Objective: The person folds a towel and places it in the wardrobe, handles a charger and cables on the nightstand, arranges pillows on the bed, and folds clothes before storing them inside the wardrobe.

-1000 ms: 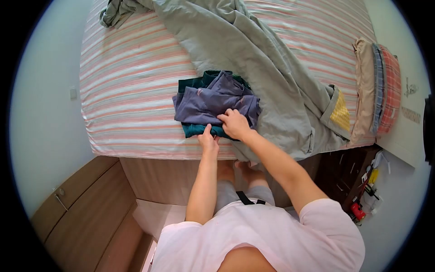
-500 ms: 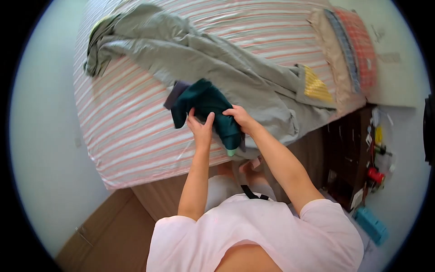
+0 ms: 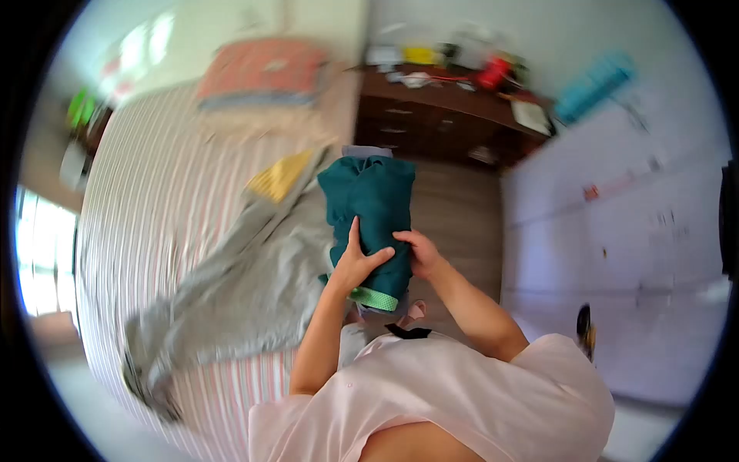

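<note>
A folded dark green garment (image 3: 369,196) hangs in front of me beside the bed, in both my hands. A light green dotted band (image 3: 376,299) shows at its near end. Grey-purple cloth (image 3: 366,152) sticks out past its far end. My left hand (image 3: 358,262) grips the garment's left side, thumb and one finger lying on top. On the other side, my right hand (image 3: 418,252) pinches the edge with its thumb above; its other fingers are mostly hidden. To the left, a rumpled grey quilt (image 3: 254,277) with a yellow patterned corner (image 3: 281,177) lies on the bed.
The bed (image 3: 162,177) has a striped sheet, with red-checked bedding (image 3: 265,65) stacked at its head. A dark brown cabinet (image 3: 431,115) bearing small items stands ahead. A pale wardrobe-like surface (image 3: 608,231) rises at the right, beyond the wooden floor (image 3: 462,208).
My view has swung to the right, from the bed towards the cabinet and pale surface. The garment has moved off from above the bed with both hands and now appears flatter and more upright.
</note>
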`<action>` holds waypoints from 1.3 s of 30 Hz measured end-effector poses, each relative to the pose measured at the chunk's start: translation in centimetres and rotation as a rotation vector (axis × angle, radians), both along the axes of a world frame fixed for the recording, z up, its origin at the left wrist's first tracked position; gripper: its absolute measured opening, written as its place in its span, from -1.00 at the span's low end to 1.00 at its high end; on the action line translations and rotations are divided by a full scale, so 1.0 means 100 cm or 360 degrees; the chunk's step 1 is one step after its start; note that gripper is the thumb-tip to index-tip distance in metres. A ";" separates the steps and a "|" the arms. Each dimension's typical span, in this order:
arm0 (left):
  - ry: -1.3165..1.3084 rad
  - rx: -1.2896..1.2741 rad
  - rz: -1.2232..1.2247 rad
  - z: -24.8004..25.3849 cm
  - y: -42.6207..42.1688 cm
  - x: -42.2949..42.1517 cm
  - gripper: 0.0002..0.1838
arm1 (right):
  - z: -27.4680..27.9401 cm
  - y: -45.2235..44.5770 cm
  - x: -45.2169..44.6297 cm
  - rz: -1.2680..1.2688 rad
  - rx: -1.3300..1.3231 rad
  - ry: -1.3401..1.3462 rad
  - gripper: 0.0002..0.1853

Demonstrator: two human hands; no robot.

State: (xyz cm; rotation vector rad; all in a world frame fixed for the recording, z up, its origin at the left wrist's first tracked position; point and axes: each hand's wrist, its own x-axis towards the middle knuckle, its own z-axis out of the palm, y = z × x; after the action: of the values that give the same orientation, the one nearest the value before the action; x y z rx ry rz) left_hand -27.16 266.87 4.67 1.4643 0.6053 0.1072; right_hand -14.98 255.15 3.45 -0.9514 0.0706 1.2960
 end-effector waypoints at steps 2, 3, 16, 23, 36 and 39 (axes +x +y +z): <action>-0.0031 -0.0188 -0.0210 -0.031 -0.005 0.079 0.12 | -0.020 -0.021 0.053 -0.0186 0.0154 -0.0124 -0.59; -0.0012 -0.0439 -0.0267 -0.033 -0.019 0.109 0.11 | -0.015 -0.043 0.071 -0.0333 0.0172 -0.0141 -0.59; 0.0298 -0.0918 -0.1430 0.047 -0.270 0.297 -0.35 | 0.103 -0.352 0.159 -0.0799 -0.0852 -0.1335 -0.66; 0.0159 -0.0757 -0.2007 0.095 -0.315 0.347 -0.36 | 0.134 -0.552 0.199 -0.3771 -0.2203 -0.2229 -0.70; -0.0103 -0.0577 -0.2945 0.145 -0.367 0.391 -0.31 | 0.111 -0.445 0.027 -0.3845 -0.1921 -0.1656 -0.81; -0.0215 -0.0514 -0.3208 0.163 -0.388 0.387 -0.31 | 0.077 -0.453 -0.080 -0.3756 -0.2929 -0.1669 -0.63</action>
State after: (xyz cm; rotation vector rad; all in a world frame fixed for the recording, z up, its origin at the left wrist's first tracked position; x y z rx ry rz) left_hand 11.52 228.07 20.97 1.1419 -1.0702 -1.3584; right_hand -22.99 209.88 11.12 -1.5904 1.1952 -1.9269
